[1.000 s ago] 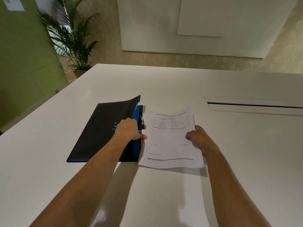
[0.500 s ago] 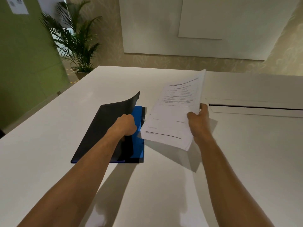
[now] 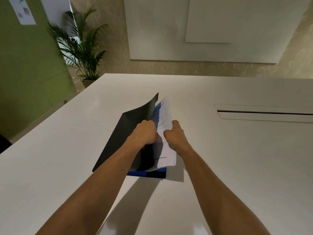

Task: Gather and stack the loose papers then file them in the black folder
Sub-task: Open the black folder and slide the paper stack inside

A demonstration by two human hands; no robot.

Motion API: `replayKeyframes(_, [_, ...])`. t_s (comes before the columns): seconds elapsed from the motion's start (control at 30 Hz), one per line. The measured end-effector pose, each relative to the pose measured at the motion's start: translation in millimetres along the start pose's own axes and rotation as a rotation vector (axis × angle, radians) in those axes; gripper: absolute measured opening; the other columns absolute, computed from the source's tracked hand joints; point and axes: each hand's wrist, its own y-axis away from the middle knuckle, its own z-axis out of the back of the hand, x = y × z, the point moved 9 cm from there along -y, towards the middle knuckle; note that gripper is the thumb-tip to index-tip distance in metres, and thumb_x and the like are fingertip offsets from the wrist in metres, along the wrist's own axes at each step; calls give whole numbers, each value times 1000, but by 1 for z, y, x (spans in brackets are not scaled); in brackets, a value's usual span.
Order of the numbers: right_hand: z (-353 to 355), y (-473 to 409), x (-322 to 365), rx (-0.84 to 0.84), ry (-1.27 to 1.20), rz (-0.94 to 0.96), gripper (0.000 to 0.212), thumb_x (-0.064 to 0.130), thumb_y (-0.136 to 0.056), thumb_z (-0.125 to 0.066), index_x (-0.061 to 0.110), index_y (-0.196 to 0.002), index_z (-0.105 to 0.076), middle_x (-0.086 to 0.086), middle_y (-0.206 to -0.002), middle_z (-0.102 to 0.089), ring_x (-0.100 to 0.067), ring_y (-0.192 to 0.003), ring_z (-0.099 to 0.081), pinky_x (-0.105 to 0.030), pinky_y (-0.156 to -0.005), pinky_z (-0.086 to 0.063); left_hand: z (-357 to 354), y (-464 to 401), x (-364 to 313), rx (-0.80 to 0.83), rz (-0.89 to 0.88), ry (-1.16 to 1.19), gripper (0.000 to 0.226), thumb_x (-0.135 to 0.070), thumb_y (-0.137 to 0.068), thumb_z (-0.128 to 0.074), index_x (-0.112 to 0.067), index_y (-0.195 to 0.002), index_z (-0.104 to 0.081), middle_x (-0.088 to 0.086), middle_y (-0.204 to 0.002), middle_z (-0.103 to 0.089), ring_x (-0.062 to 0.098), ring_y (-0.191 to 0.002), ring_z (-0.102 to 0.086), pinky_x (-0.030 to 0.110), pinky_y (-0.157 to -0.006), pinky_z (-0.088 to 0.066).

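Note:
The black folder (image 3: 122, 138) lies on the white table (image 3: 67, 158), its blue inner lining showing at the near edge. My left hand (image 3: 144, 132) grips the folder's front cover and holds it lifted and partly open. My right hand (image 3: 174, 135) holds the stack of printed papers (image 3: 165, 129) by its right edge. The stack stands tilted almost on edge, its left side going into the gap under the raised cover. The inside of the folder is mostly hidden by the cover and my hands.
A long cable slot (image 3: 265, 113) is cut into the table at the right. A potted palm (image 3: 81, 48) stands beyond the table's far left corner, next to a green wall (image 3: 25, 65). White panels hang on the back wall.
My right hand lifted the paper stack off the table and swung it left over the folder. My left hand raised the cover higher, and the papers now slide under it.

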Motion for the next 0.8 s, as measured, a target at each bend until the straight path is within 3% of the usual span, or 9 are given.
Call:
replayKeyframes(0.13, [-19,-6,-4,52,60,47,36,28,-104,-49,8,-133,-40,-16,-129,-56,-20,-100,-56,-28,-81,-49,-2,2,-23,-25,-49,42,13,-16,-93,-57,-8,-102,-58,4,-81,-51,13,-59,-49,26,-61,-45])
replayKeyframes(0.2, [-24,-8,-13,79,67,0,36,28,-107,-39,5,-135,-40,-22,-131,-56,-32,-113,-58,-35,-93,-49,-1,2,-33,-35,-77,60,11,-18,-96,-53,-8,-98,-57,0,-73,-49,13,-58,-50,21,-54,-41])
replayKeyframes(0.33, [-35,-10,-22,191,209,-11,38,10,-104,-43,-4,-139,-43,-26,-137,-54,-40,-125,-54,-34,-89,-44,-1,1,-47,-41,-96,110,18,-25,-99,-48,-10,-88,-51,-2,-66,-46,11,-55,-49,19,-49,-35])
replayKeyframes(0.43, [-30,-16,-26,194,286,-65,39,13,-103,-50,-1,-138,-41,-22,-131,-59,-36,-119,-59,-32,-88,-48,-8,0,-51,-17,-118,107,20,-22,-98,-46,-6,-98,-59,0,-72,-52,12,-58,-52,21,-57,-40])
replayKeyframes(0.53, [-9,-18,-22,86,473,75,35,24,-102,-53,7,-133,-47,-17,-128,-59,-33,-111,-61,-38,-96,-48,-16,1,-57,33,-179,83,23,-20,-97,-45,-7,-105,-62,6,-85,-60,14,-64,-57,22,-57,-44])
replayKeyframes(0.63, [18,-15,-21,-90,645,172,32,26,-100,-55,12,-128,-51,-15,-125,-56,-32,-100,-63,-40,-84,-51,-21,2,-64,59,-225,95,24,-23,-96,-45,-12,-108,-62,7,-93,-63,16,-68,-59,27,-64,-51])
replayKeyframes(0.8, [55,-6,-32,-298,597,174,38,30,-100,-55,13,-134,-48,-15,-130,-51,-32,-88,-66,-31,-65,-41,-43,3,-74,90,-265,103,25,-25,-94,-51,-21,-118,-58,6,-105,-63,22,-82,-63,37,-76,-57])
